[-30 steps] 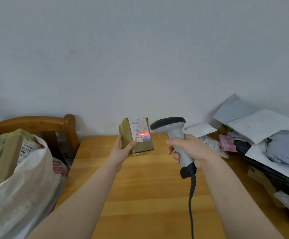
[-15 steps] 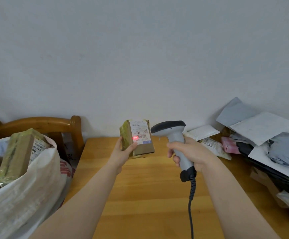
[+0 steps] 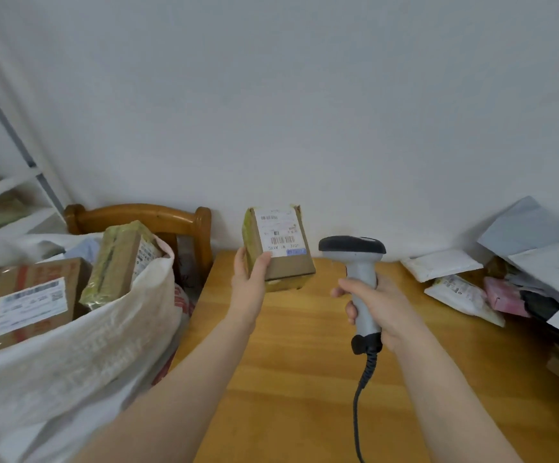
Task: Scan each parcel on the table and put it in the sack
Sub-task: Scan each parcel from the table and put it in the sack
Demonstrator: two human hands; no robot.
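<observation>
Left hand (image 3: 249,285) grips 1 parcel (image 3: 280,259), label turned toward the scanner (image 3: 351,247) clasped in the right hand (image 3: 385,305), presumably so its barcode reads; the sack (image 3: 88,345) gapes alongside.

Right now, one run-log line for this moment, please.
left hand: holds box | right hand: grips scanner | label: no red beam | sack: box not in yet

A barcode and small print are seen on the white label (image 3: 280,237) of the parcel (image 3: 290,270) held in the left hand (image 3: 249,279); none of it can be read.
</observation>
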